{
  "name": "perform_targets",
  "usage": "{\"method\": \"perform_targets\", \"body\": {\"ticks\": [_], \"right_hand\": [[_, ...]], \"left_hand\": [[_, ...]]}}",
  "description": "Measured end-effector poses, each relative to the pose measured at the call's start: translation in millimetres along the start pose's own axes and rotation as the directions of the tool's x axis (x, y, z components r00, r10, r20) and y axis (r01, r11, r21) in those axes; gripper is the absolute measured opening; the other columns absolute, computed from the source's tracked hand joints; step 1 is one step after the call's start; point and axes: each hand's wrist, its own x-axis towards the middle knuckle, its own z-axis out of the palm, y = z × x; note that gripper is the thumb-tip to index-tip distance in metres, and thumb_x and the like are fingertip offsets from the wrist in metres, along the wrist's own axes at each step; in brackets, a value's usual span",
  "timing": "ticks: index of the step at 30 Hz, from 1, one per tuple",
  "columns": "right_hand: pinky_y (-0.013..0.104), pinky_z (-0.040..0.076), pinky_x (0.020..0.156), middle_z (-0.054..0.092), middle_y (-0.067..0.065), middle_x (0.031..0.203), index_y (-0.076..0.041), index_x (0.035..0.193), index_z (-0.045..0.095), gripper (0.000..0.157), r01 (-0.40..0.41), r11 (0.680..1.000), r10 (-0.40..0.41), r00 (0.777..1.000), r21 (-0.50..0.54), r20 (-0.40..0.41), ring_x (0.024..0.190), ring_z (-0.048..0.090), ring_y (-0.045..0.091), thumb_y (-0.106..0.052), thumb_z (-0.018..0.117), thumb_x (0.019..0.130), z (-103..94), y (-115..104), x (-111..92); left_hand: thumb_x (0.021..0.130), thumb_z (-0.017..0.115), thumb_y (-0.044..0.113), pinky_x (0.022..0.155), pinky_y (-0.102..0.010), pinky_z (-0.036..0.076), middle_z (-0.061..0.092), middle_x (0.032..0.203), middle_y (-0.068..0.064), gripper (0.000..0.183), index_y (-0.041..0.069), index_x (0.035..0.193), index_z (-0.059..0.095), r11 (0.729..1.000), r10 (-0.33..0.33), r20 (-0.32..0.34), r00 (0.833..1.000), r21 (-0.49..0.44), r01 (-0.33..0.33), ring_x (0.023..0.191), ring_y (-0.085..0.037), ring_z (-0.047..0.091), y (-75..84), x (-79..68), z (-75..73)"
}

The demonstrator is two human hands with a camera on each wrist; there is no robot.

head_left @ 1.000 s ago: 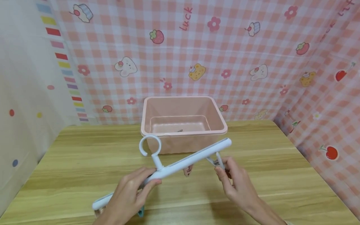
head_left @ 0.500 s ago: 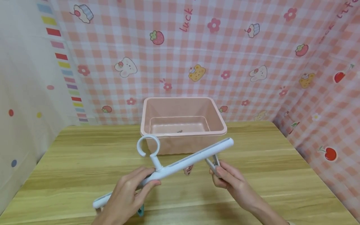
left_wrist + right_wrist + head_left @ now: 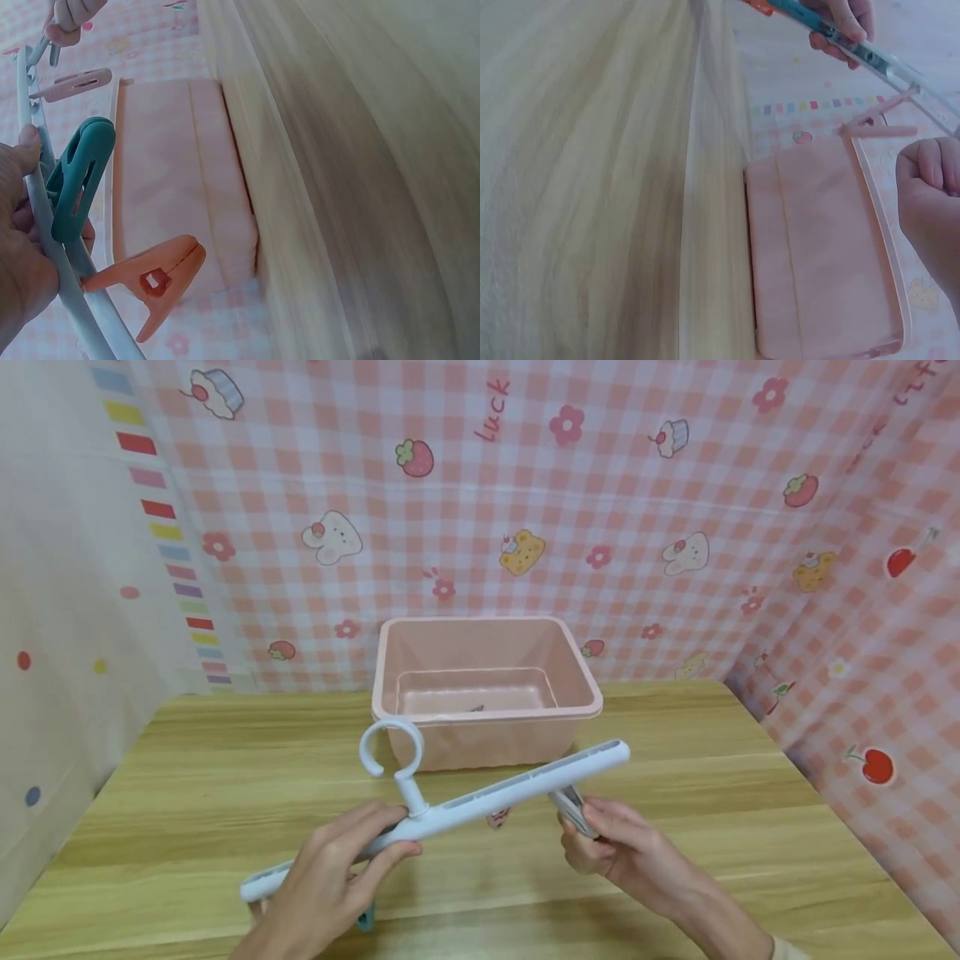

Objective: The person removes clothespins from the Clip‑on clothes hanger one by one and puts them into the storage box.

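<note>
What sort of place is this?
Probably a little indoor work corner, maybe in a home. There's a wood-patterned table, a pink checked cloth with bunnies and strawberries behind it, and a hanger held above the table.

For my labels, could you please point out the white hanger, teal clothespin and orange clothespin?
White hanger [image 3: 510, 793]: head view, side of the bar.
Teal clothespin [image 3: 71, 178]: left wrist view, body beside the slot.
Orange clothespin [image 3: 140, 265]: left wrist view, upper arm.
</note>
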Motion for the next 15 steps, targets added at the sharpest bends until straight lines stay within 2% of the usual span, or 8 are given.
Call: {"method": "perform_targets", "body": {"ticks": [4, 6, 8, 10, 12, 15], "right_hand": [[0.029, 0.019, 0.064, 0.024, 0.000, 0.070, -0.010, 0.114, 0.056, 0.043, -0.030, 1.000, 0.030, 0.999, -0.007, -0.013, 0.064, 0.022, 0.014, -0.010, 0.013, 0.110, -1.9, -2.1, -0.9], [0.030, 0.021, 0.066, 0.024, 0.001, 0.071, -0.009, 0.113, 0.055, 0.040, -0.025, 0.997, 0.021, 0.999, -0.073, -0.050, 0.064, 0.023, 0.016, -0.009, 0.015, 0.110, -0.6, -2.4, -1.2], [0.031, 0.023, 0.067, 0.025, 0.003, 0.071, -0.005, 0.111, 0.053, 0.036, 0.006, 0.981, -0.025, 0.995, -0.191, -0.096, 0.065, 0.024, 0.018, -0.006, 0.017, 0.109, 2.3, -0.4, -0.5], [0.032, 0.026, 0.063, 0.027, 0.006, 0.070, -0.002, 0.108, 0.050, 0.031, 0.051, 0.928, -0.112, 0.983, -0.370, -0.145, 0.063, 0.026, 0.021, -0.002, 0.020, 0.109, 5.8, 3.4, 1.2], [0.034, 0.028, 0.058, 0.030, 0.008, 0.069, 0.002, 0.106, 0.049, 0.025, 0.081, 0.843, -0.209, 0.960, -0.532, -0.185, 0.061, 0.028, 0.022, 0.003, 0.024, 0.107, 9.3, 8.5, 2.7], [0.032, 0.032, 0.050, 0.037, 0.009, 0.067, 0.005, 0.105, 0.049, 0.017, 0.089, 0.707, -0.337, 0.915, -0.702, -0.223, 0.058, 0.034, 0.021, 0.011, 0.033, 0.103, 12.2, 15.6, 3.7]], "left_hand": [[0.086, 0.077, 0.006, 0.071, -0.009, 0.054, 0.071, 0.096, 0.008, 0.025, 0.012, 0.110, 0.072, 1.000, 0.026, -0.006, 1.000, -0.011, -0.027, 0.082, 0.001, 0.064, -2.1, -0.5, 0.3], [0.086, 0.077, 0.006, 0.071, -0.009, 0.054, 0.071, 0.094, 0.008, 0.025, 0.012, 0.109, 0.072, 0.999, 0.032, -0.014, 0.999, -0.016, -0.032, 0.081, 0.001, 0.064, -3.0, -1.0, 1.7], [0.085, 0.078, 0.007, 0.071, -0.009, 0.054, 0.071, 0.093, 0.008, 0.025, 0.012, 0.109, 0.072, 1.000, 0.025, -0.021, 0.999, -0.014, -0.026, 0.081, 0.001, 0.064, -3.1, -1.2, 3.3], [0.085, 0.078, 0.007, 0.071, -0.009, 0.053, 0.071, 0.093, 0.009, 0.025, 0.012, 0.109, 0.072, 1.000, 0.012, -0.027, 1.000, -0.005, -0.012, 0.081, 0.001, 0.064, -2.2, -1.0, 4.6], [0.085, 0.078, 0.007, 0.071, -0.009, 0.053, 0.071, 0.093, 0.009, 0.025, 0.012, 0.109, 0.072, 1.000, -0.001, -0.029, 1.000, 0.000, 0.001, 0.081, 0.001, 0.064, -0.6, -0.2, 5.5], [0.086, 0.077, 0.008, 0.069, -0.009, 0.054, 0.070, 0.093, 0.009, 0.022, 0.011, 0.108, 0.072, 1.000, -0.020, -0.020, 1.000, 0.010, 0.020, 0.080, 0.002, 0.064, 2.0, 0.9, 6.7]]}}
